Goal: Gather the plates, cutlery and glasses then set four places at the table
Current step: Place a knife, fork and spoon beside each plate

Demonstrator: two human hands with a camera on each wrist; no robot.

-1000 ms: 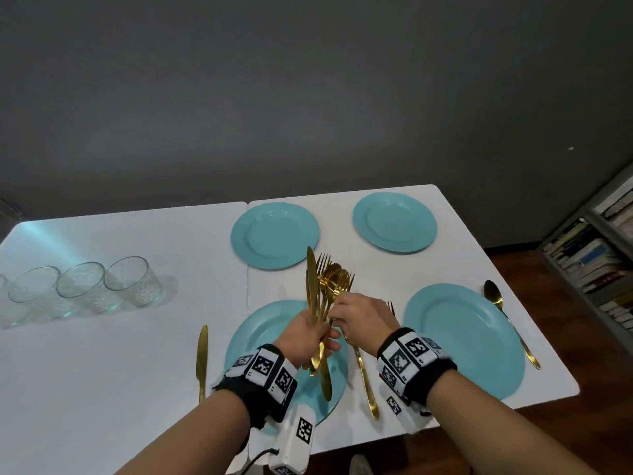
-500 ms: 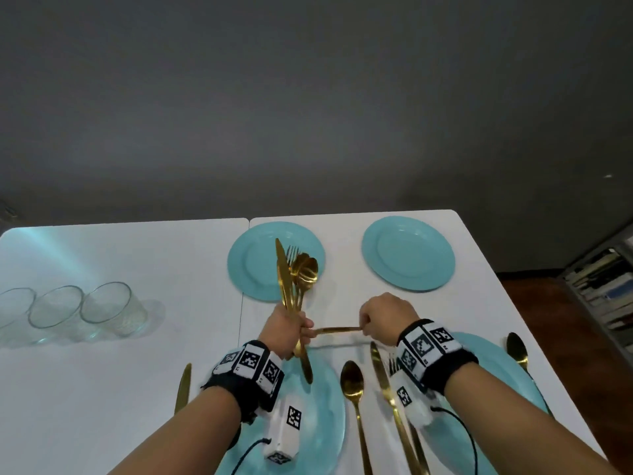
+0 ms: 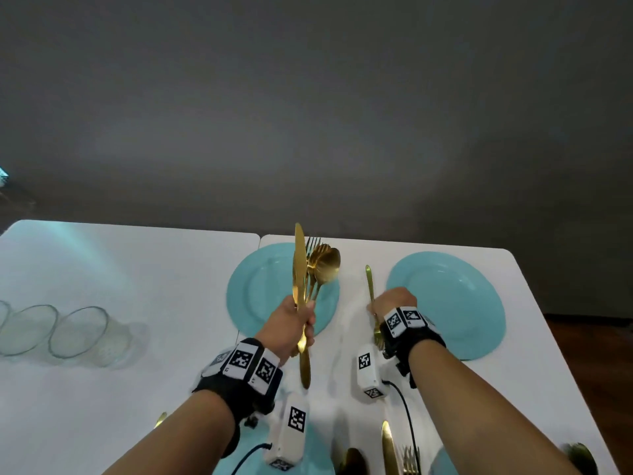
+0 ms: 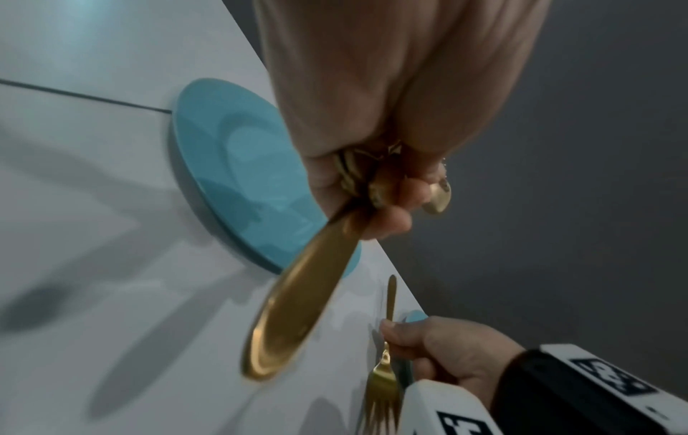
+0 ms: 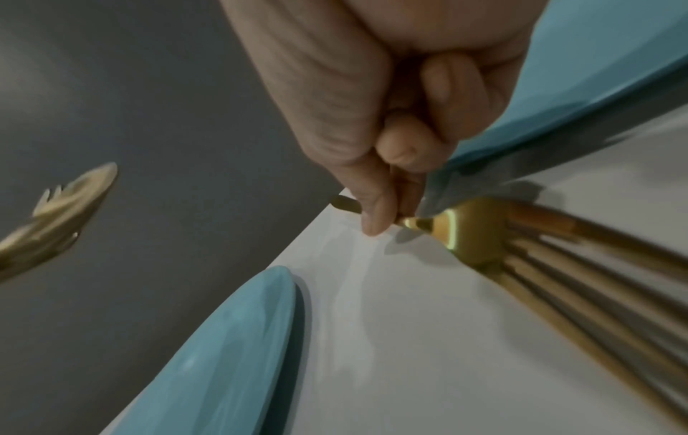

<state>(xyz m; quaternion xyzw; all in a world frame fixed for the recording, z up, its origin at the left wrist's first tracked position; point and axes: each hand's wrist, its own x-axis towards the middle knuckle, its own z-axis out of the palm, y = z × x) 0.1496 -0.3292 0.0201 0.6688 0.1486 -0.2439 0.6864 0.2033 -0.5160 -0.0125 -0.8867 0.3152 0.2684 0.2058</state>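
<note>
My left hand (image 3: 297, 318) grips an upright bundle of gold cutlery (image 3: 300, 265), a knife, a fork and spoons, above the far-left teal plate (image 3: 257, 296). In the left wrist view the fingers (image 4: 387, 217) curl round the handles, and the knife handle (image 4: 297, 309) sticks out below. My right hand (image 3: 385, 305) pinches a single gold fork (image 3: 369, 284) low over the white table (image 3: 137, 269), between that plate and the far-right teal plate (image 3: 452, 303). Its handle points away and its tines (image 5: 558, 279) point back under my wrist.
Clear glasses (image 3: 78, 332) stand in a row at the left. Near the front edge lie a knife (image 3: 388, 447), a spoon (image 3: 354, 461) and a fork (image 3: 409, 459) between two near teal plates (image 3: 318, 454). Another spoon (image 3: 580, 455) lies far right, and a knife tip (image 3: 160, 419) at the left.
My right hand drew one fork out of the bundle and carried it forward and down between the two far plates. My left hand moved forward with the rest.
</note>
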